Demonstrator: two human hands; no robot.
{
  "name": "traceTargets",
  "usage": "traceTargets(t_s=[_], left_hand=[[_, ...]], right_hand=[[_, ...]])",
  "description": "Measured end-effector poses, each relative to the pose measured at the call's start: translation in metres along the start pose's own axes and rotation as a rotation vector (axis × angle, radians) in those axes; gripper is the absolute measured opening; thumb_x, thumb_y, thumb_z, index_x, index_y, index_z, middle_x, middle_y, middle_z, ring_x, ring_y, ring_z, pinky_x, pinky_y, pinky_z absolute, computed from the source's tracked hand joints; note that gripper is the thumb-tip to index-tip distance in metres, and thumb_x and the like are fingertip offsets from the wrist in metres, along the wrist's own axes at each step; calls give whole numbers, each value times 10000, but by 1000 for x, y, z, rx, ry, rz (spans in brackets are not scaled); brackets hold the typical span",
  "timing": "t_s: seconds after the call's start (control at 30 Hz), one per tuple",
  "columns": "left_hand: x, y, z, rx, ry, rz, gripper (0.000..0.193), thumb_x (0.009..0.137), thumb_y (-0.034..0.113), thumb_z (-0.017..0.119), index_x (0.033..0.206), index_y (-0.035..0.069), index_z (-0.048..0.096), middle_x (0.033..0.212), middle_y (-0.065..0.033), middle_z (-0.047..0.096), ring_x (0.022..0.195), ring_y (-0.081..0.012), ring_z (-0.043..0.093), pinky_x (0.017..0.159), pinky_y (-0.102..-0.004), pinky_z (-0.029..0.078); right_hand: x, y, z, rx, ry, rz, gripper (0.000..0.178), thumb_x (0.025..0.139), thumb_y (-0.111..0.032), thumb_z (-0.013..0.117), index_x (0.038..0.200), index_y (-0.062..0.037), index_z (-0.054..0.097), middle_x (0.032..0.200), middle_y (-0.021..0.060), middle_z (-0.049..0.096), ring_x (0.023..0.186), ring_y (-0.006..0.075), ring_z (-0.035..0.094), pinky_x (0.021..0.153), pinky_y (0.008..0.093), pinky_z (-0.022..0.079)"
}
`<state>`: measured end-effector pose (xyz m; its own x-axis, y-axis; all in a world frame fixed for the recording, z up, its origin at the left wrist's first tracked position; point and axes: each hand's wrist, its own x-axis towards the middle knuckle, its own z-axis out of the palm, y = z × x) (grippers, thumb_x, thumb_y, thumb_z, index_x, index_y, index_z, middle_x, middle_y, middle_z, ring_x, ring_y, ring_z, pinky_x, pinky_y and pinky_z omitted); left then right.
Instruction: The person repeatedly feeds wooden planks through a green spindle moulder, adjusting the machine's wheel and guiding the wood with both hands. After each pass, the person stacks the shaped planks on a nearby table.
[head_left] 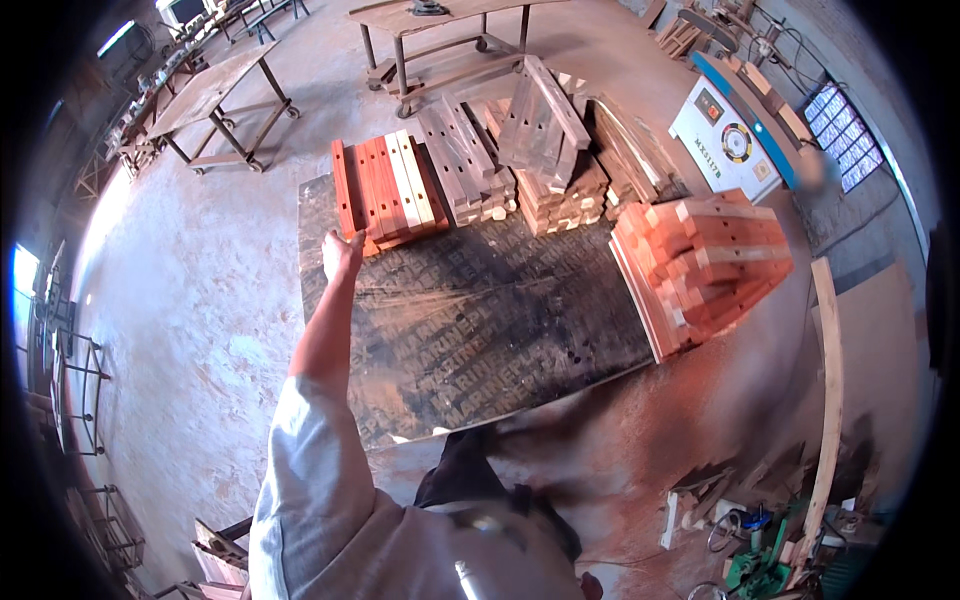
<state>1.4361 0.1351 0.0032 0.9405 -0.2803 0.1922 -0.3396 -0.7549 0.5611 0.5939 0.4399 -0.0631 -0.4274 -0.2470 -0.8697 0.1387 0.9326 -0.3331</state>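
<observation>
My left hand (343, 252) is stretched forward to the far left part of the dark board-topped table (480, 320). Its fingers and thumb straddle the near end of a reddish wooden rail (342, 185), the leftmost in a row. Beside that rail lie more red rails (378, 190) with slots cut in them, and a few pale ones (405, 175) at the row's right side. My right hand does not show; a small skin-toned patch at the lower edge is too slight to identify.
Greyish-brown slotted rails (455, 150) and stacked wood blocks (560, 200) stand along the table's far side. A large pile of reddish pieces (710, 260) covers its right end. Beyond are wheeled tables (215, 100) and a white-and-blue machine (735, 135); a long plank (828, 380) is at right.
</observation>
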Motion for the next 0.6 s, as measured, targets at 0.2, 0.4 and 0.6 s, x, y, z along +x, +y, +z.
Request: traceTargets(t_s=[0.2,0.4,0.6], left_hand=[[45,44,4,124,-321,-131,500,714,427,668,967,-3,645,937,-176,664,930,-291,633,819,-391,489],[69,5,27,-274,-339,-293,250,726,240,669,831,15,648,769,-93,641,695,-221,625,664,-328,509],[-38,45,-23,-1351,-716,-353,212,818,183,572,990,59,558,810,-17,577,848,-168,574,784,-344,456]], right_hand=[[-28,-43,16,-52,-14,-56,178,861,-237,561,941,-84,522,692,41,509,548,170,501,463,321,426],[-18,-77,6,-131,-101,-137,207,871,-260,561,975,-82,542,725,48,531,607,187,526,524,346,458],[7,-67,-7,-68,-203,-229,216,872,-254,557,990,-74,547,731,52,537,609,186,529,525,343,461]])
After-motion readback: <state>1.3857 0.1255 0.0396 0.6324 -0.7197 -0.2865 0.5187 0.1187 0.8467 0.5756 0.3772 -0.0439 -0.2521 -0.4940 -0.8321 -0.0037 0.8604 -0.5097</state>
